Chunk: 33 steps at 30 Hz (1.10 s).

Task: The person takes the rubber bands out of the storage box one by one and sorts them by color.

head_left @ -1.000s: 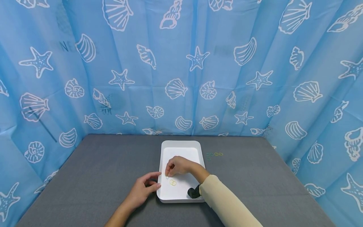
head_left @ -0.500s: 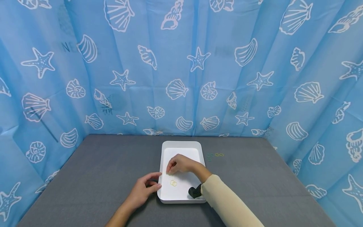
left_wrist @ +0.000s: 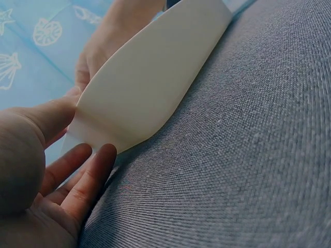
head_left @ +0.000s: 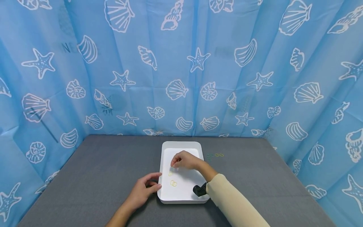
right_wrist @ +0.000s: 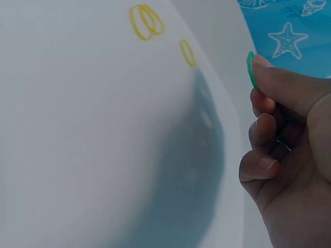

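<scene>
In a white tray [head_left: 185, 189] lie two overlapping yellow rubber bands [right_wrist: 146, 21] and a single yellow rubber band [right_wrist: 187, 52] apart from them. Just above the tray floor, my right hand [head_left: 185, 160] pinches a green rubber band [right_wrist: 251, 70] between thumb and forefinger; its other fingers are curled. My left hand [head_left: 144, 188] rests at the tray's left side, thumb at the rim and fingertips [left_wrist: 106, 152] against the outer wall. The left fingers look relaxed and spread along that wall.
On the grey table [head_left: 119, 157], right of the tray, lie several green rubber bands [head_left: 210, 155] and two yellow ones [head_left: 219, 154]. A blue shell-print curtain [head_left: 181, 69] hangs behind and along both sides. A black device [head_left: 199, 190] sits on the right wrist.
My right hand has lifted and shifted right and away with the green rubber band, uncovering a single yellow band beneath where it was. The left hand and tray stay put.
</scene>
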Available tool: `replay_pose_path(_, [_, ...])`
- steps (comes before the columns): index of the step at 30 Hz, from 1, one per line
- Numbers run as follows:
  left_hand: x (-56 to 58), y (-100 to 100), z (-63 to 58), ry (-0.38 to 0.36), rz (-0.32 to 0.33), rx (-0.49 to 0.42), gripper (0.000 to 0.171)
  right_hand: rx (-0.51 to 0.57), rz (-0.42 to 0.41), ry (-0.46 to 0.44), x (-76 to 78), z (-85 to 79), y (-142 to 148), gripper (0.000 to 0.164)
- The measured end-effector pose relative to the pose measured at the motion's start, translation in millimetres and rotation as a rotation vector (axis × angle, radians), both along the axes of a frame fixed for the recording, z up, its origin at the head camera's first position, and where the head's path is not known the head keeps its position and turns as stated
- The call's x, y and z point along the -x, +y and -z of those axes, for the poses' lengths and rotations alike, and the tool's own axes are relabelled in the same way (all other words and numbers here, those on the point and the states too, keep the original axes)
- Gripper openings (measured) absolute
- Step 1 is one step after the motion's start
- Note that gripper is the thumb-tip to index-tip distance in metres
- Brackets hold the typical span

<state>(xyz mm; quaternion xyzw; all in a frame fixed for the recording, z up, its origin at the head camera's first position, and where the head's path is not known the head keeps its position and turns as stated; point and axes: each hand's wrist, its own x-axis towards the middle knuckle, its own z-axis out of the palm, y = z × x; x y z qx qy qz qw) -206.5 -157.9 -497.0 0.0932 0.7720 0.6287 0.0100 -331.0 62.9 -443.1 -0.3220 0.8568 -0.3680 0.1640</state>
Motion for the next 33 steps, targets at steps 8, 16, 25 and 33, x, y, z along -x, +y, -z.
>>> replay_pose_path(8, [-12.8,5.7,-24.4,0.007,-0.008,0.015,0.041,0.051,0.077,-0.001,-2.1,-20.2,17.0,0.006])
replay_pose_path(16, [-2.2,0.4,-1.2,-0.005,-0.017,-0.008,0.043,0.068,0.166,0.024,0.9,-26.1,38.6,0.008])
replay_pose_path(25, [-2.8,-1.2,-0.6,0.023,0.007,-0.001,0.043,0.127,0.26,0.051,2.0,-29.9,69.5,0.012])
replay_pose_path(33, [-1.1,-0.1,-0.3,-0.005,-0.007,-0.009,0.044,0.183,0.338,0.08,1.4,-19.1,98.3,0.014])
